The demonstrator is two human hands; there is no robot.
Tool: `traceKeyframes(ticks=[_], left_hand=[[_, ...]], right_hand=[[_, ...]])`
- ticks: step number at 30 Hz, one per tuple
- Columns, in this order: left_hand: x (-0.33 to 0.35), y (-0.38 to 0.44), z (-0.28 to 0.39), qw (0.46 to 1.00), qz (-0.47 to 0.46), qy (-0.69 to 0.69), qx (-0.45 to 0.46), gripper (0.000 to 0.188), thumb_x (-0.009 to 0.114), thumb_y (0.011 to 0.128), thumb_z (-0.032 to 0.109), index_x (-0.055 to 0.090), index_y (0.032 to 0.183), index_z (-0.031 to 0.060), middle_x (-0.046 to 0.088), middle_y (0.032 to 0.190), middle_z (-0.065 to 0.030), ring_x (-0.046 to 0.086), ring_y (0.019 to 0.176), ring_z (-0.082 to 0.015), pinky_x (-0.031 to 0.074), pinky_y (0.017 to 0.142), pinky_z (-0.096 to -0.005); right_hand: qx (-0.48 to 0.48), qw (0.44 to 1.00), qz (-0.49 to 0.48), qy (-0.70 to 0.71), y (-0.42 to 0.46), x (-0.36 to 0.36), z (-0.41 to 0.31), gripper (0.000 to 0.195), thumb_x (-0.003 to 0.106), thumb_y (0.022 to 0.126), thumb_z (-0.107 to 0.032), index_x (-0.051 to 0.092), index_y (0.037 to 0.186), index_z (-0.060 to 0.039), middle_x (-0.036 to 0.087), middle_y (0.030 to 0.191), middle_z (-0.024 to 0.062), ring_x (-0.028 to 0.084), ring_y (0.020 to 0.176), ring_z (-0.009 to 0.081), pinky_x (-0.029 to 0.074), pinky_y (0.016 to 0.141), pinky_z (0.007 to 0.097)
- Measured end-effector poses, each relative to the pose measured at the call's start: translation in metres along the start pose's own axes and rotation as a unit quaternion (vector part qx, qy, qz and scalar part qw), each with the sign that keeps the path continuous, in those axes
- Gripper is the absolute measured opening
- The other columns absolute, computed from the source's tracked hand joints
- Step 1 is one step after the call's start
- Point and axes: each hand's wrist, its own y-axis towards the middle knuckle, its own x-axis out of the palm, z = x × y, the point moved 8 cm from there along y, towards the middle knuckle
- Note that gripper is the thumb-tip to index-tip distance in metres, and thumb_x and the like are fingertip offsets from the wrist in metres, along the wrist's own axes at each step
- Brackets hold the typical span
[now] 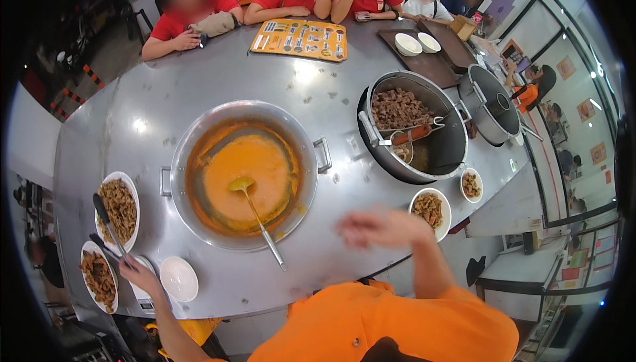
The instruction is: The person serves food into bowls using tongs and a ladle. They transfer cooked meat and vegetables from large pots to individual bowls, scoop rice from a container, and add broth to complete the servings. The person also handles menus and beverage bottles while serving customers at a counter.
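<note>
My left hand (pixel 139 275) grips a pair of metal tongs (pixel 115 235) with dark tips, which reach over the oval bowl of minced-looking cooked food (pixel 118 208). Close by it are a bowl of browned pieces (pixel 98 275), a white dish on a small scale (pixel 145 304), and an empty white bowl (pixel 179 278). Blurred by motion, my right hand (pixel 380 228) hovers over the table's near side, holding nothing visible. To its right is a white bowl of food strips (pixel 428 209). Between my hands stands a wide pot (pixel 179 213) of orange soup with a ladle (pixel 256 213) resting in it.
A deep pot (pixel 447 148) holds meat chunks (pixel 400 108) and a wooden-handled strainer (pixel 412 134). Beyond are another pot (pixel 489 108), brown trays (pixel 432 71) with white bowls, and a yellow menu sheet (pixel 298 39). Several people sit along the steel table's (pixel 208 76) far edge.
</note>
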Motion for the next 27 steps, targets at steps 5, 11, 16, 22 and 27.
traceKeyframes(ticks=[5,11,16,22,27], left_hand=[[-0.038,-0.055,0.040,0.997,0.039,-0.051,-0.045,0.044,0.051,0.111,0.027,0.049,0.134,-0.0104,0.056,0.128,-0.0262,0.057,0.118,-0.0356,0.048,0.105,-0.0417],[-0.057,-0.109,0.051,0.980,0.013,-0.112,-0.166,0.040,0.046,0.113,0.029,0.048,0.137,-0.0021,0.056,0.127,-0.0209,0.060,0.106,-0.0283,0.051,0.093,-0.0404],[-0.082,-0.128,0.166,0.976,0.087,0.202,0.006,0.035,0.059,0.107,0.029,0.059,0.116,-0.0048,0.061,0.101,-0.0230,0.064,0.087,-0.0392,0.053,0.074,-0.0481],[-0.036,-0.122,0.170,0.998,0.057,0.037,0.005,0.028,0.048,0.111,0.023,0.044,0.119,-0.0032,0.050,0.108,-0.0199,0.054,0.091,-0.0281,0.052,0.077,-0.0393],[-0.015,-0.106,0.199,0.998,0.050,0.028,0.034,0.036,0.048,0.111,0.030,0.042,0.114,-0.0052,0.053,0.103,-0.0201,0.056,0.088,-0.0284,0.052,0.076,-0.0414]], right_hand=[[-0.105,0.903,0.364,0.205,0.236,-0.200,0.073,0.029,0.065,0.102,-0.023,0.066,0.117,0.0022,0.071,0.097,0.0061,0.066,0.081,0.0110,0.056,0.076,0.0285],[0.113,0.780,0.597,-0.149,0.326,-0.412,0.186,0.047,0.070,0.091,-0.031,0.065,0.121,0.0043,0.071,0.112,0.0278,0.069,0.105,0.0435,0.056,0.093,0.0429],[0.203,0.774,0.531,-0.278,0.357,-0.486,0.216,0.065,0.068,0.094,-0.044,0.052,0.147,-0.0104,0.038,0.158,0.0238,0.042,0.142,0.0415,0.040,0.112,0.0555],[0.265,0.781,0.363,-0.434,0.386,-0.516,0.232,0.081,0.042,0.100,-0.066,0.020,0.167,-0.0258,0.011,0.173,0.0156,0.010,0.159,0.0389,0.013,0.125,0.0623],[0.295,0.806,0.321,-0.400,0.394,-0.500,0.245,0.083,0.038,0.100,-0.068,0.015,0.168,-0.0260,0.006,0.174,0.0167,0.007,0.159,0.0423,0.009,0.124,0.0644]])
